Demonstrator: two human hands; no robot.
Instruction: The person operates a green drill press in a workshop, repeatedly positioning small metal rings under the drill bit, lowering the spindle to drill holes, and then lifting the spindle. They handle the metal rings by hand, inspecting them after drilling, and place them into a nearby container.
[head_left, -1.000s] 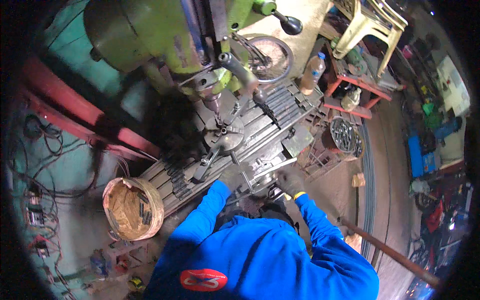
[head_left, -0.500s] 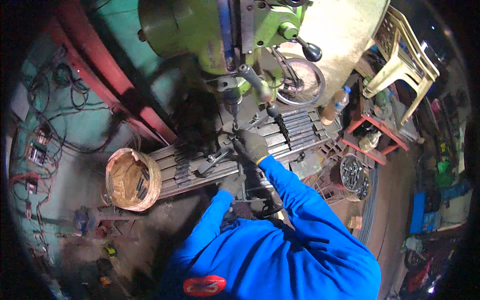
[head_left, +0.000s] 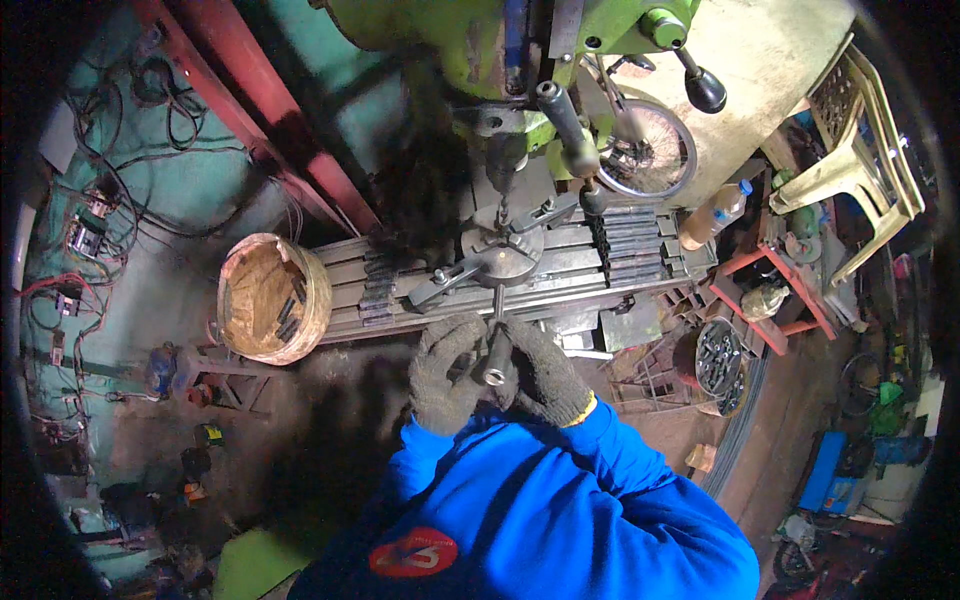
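A green drilling machine (head_left: 430, 32) is standing over a slotted metal table (head_left: 570, 268), with a tan bucket (head_left: 319, 305) sitting beside the table's left end. A round chuck (head_left: 516, 263) is resting on the table below the drill. Just in front of the table's near edge, the gloved left hand (head_left: 446, 368) and gloved right hand (head_left: 549, 374) are facing each other, both half-curled, their fingers gripping a short metal tube (head_left: 494, 366) from either side. The tube's hollow end is pointing toward the person's chest.
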